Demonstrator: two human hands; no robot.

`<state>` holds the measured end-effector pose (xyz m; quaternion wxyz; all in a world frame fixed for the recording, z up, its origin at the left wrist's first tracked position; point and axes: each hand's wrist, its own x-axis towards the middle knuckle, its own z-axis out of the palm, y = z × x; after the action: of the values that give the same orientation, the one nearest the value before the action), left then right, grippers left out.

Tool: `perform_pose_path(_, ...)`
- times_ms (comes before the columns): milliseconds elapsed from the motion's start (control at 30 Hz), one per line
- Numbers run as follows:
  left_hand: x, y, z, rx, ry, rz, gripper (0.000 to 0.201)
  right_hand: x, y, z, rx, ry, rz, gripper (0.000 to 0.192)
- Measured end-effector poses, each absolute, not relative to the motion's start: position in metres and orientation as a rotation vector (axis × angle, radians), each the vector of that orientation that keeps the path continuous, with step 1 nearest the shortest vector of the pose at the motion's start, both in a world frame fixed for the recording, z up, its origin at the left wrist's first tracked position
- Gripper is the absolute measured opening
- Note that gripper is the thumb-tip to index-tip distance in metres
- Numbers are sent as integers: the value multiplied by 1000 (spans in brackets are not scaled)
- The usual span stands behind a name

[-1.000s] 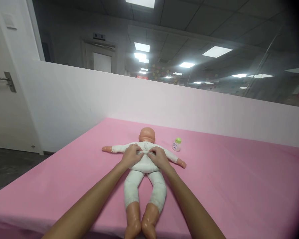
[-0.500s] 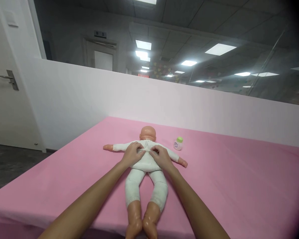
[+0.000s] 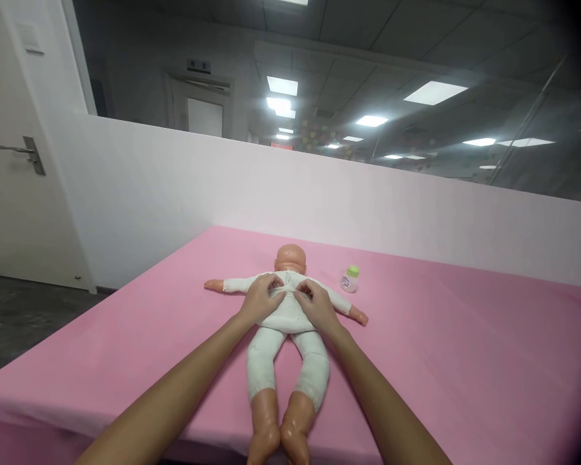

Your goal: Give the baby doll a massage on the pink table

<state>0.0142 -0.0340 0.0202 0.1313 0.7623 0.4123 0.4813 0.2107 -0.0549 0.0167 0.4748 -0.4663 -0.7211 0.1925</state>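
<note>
Lying face-up on the pink sheet, feet nearest, the doll has both hands on its chest: left hand and right hand each pinch the white bodysuit. Beyond stands a small bottle.

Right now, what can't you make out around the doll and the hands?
Head view only:
- Doll chest: covered by left hand and right hand; what the fingertips pinch is hidden.
- Doll's feet: cut off by the bottom edge.
- Bottle label: too small to read.
- Doll's face: foreshortened, unclear.
</note>
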Motion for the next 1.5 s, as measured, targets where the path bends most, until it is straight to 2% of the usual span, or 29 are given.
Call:
perform_pose_path(267, 15, -34, 21, 2219, 1200, 1385, 6, 210, -56, 19, -1107, -1769, 468, 8)
perform_pose_path(733, 15, -36, 24, 2238, 1219, 1439, 14, 212, -47, 14, -1118, -1782, 388, 10)
perform_pose_path(1500, 18, -33, 18, 2265, 1229, 1465, 10, 211, -52, 20, -1122, -1789, 417, 11)
